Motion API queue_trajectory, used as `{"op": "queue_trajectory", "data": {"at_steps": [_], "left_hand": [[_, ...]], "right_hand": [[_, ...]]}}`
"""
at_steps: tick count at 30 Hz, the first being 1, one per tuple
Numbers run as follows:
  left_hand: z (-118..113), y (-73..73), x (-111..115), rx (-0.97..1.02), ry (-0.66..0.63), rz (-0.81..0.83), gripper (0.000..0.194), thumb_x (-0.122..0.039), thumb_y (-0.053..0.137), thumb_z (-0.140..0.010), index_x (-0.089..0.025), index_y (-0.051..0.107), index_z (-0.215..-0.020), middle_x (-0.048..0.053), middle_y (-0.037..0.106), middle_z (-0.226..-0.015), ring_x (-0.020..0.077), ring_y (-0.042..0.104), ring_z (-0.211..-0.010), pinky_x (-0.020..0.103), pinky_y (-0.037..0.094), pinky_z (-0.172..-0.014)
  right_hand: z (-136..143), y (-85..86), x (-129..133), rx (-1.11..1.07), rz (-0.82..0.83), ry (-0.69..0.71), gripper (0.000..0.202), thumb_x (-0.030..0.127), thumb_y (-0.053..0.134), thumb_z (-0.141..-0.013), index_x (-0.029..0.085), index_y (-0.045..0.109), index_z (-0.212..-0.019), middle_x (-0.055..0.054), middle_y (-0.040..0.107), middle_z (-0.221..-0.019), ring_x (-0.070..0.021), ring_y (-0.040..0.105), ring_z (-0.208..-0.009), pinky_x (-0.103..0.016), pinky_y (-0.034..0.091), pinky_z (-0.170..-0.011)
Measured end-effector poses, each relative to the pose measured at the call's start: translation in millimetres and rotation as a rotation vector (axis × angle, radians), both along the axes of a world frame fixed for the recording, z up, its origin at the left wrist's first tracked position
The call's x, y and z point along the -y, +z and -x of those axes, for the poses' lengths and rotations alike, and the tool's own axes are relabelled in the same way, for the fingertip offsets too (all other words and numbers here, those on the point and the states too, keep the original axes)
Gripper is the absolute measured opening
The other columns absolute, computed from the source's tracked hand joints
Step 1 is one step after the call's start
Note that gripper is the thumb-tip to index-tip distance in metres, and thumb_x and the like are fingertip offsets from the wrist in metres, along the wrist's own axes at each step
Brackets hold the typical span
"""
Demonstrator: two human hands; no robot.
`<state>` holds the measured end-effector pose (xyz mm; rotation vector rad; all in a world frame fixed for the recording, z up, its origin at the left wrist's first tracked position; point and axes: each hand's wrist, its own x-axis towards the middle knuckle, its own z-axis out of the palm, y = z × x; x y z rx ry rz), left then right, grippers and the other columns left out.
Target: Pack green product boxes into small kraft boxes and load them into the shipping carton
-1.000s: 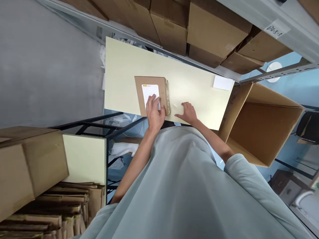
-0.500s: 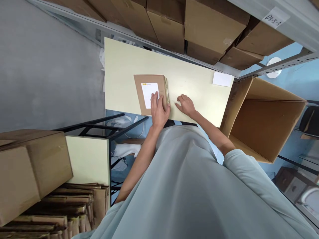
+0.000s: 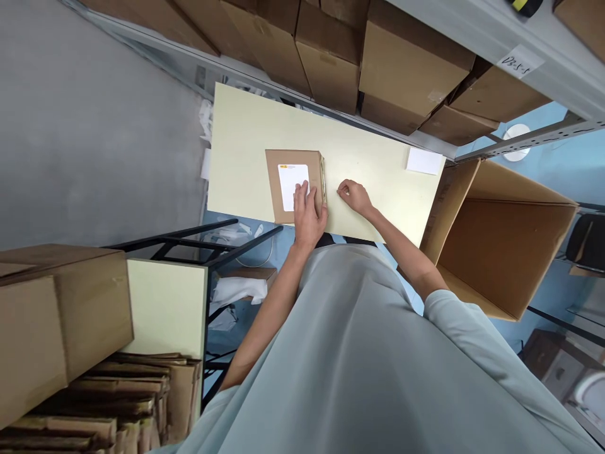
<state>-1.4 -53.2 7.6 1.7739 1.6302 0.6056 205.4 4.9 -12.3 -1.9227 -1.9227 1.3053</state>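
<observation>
A flat brown cardboard package (image 3: pixel 293 155) lies on the pale yellow table, with a white label (image 3: pixel 287 186) on its upper face and shiny tape along its right edge. My left hand (image 3: pixel 308 215) rests on the package, fingers stretched over the label's right side and the thumb near the taped edge. To the right of the package, apart from it, my right hand (image 3: pixel 355 197) is just over the table with its fingers curled in and the thumb against them. Whether anything small is between those fingers is hidden.
A stack of white paper (image 3: pixel 423 161) sits at the table's (image 3: pixel 255 120) far right corner. Beside that end stands a large open carton (image 3: pixel 505 246). A shelf with cardboard boxes (image 3: pixel 416 69) runs along the back. Folded cardboard pieces (image 3: pixel 137 384) and a box (image 3: pixel 89 315) are at lower left.
My right hand's fingers have curled together from a more spread pose. My left hand remains on the package. The whole view has shifted slightly.
</observation>
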Motion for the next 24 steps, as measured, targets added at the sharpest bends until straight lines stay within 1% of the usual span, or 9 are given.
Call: {"op": "queue_trajectory", "data": {"at_steps": [4,7,11,13,15,17,20,22,24], "left_hand": [[0,-1.7,0,0.040,0.007,-0.002,0.062,-0.040,0.060,-0.109,-0.020,0.052,-0.167,0.018,0.037,-0.186,0.0343,0.018,-0.180,0.061,0.013,-0.147],[1,-2.1,1,0.055,0.004,0.004,0.065,-0.038,0.065,-0.106,-0.020,0.052,-0.167,0.018,0.038,-0.185,0.0356,0.018,-0.180,0.062,0.012,-0.147],[2,-3.1,1,0.059,-0.001,0.006,0.070,-0.035,0.070,-0.102,-0.019,0.052,-0.168,0.019,0.037,-0.185,0.0377,0.016,-0.180,0.064,0.011,-0.147],[3,-3.8,1,0.060,-0.011,0.016,0.072,-0.035,0.070,-0.101,-0.018,0.051,-0.169,0.019,0.036,-0.186,0.0383,0.015,-0.180,0.064,0.011,-0.147],[3,-4.3,1,0.053,-0.021,0.021,0.074,-0.034,0.070,-0.101,-0.018,0.050,-0.170,0.019,0.036,-0.186,0.0384,0.015,-0.180,0.064,0.011,-0.147],[4,-4.1,2,0.048,-0.027,0.014,0.074,-0.035,0.071,-0.101,-0.018,0.050,-0.170,0.019,0.037,-0.186,0.0383,0.016,-0.180,0.063,0.012,-0.147],[6,-1.7,1,0.047,-0.043,0.000,0.073,-0.037,0.071,-0.101,-0.018,0.052,-0.169,0.020,0.039,-0.185,0.0384,0.018,-0.179,0.061,0.014,-0.147],[10,1.1,0,0.042,-0.057,0.005,0.072,-0.040,0.070,-0.103,-0.018,0.052,-0.170,0.020,0.040,-0.184,0.0386,0.020,-0.179,0.062,0.016,-0.147],[15,3.6,-3,0.039,-0.070,0.019,0.070,-0.043,0.066,-0.106,-0.019,0.052,-0.170,0.019,0.042,-0.184,0.0389,0.024,-0.178,0.063,0.019,-0.146]], "right_hand": [[-7,-6.9,-17,-0.134,-0.021,-0.102,0.024,0.019,0.057,-0.103,0.020,0.070,-0.124,-0.005,0.082,-0.112,-0.0215,0.076,-0.106,-0.033,0.057,-0.095],[-6,-8.0,-28,-0.153,-0.073,-0.113,0.024,0.017,0.056,-0.102,0.022,0.070,-0.121,-0.004,0.082,-0.109,-0.0221,0.076,-0.105,-0.034,0.057,-0.096],[7,-7.4,-41,-0.139,-0.102,-0.064,0.025,0.016,0.054,-0.104,0.022,0.073,-0.120,-0.006,0.082,-0.115,-0.0244,0.076,-0.109,-0.038,0.059,-0.099],[19,-7.9,-44,-0.109,-0.110,-0.037,0.025,0.017,0.053,-0.107,0.021,0.074,-0.119,-0.008,0.080,-0.120,-0.0260,0.076,-0.112,-0.041,0.060,-0.102],[34,-9.4,-44,-0.068,-0.110,-0.044,0.024,0.018,0.052,-0.109,0.022,0.075,-0.119,-0.010,0.078,-0.126,-0.0274,0.075,-0.114,-0.044,0.061,-0.105],[47,-11.6,-41,-0.046,-0.108,-0.099,0.026,0.020,0.051,-0.110,0.021,0.074,-0.123,-0.012,0.074,-0.136,-0.0286,0.074,-0.117,-0.046,0.062,-0.107],[58,-14.3,-32,-0.064,-0.098,-0.276,0.035,0.027,0.049,-0.113,0.020,0.065,-0.143,-0.016,0.068,-0.150,-0.0287,0.075,-0.122,-0.049,0.063,-0.110],[57,-13.7,-20,-0.092,-0.061,-0.416,0.041,0.032,0.048,-0.115,0.018,0.059,-0.152,-0.018,0.069,-0.150,-0.0276,0.075,-0.123,-0.048,0.062,-0.114],[52,-10.1,-3,-0.134,0.014,-0.500,0.039,0.036,0.047,-0.116,0.017,0.064,-0.146,-0.017,0.075,-0.141,-0.0270,0.076,-0.124,-0.047,0.059,-0.118]]}}
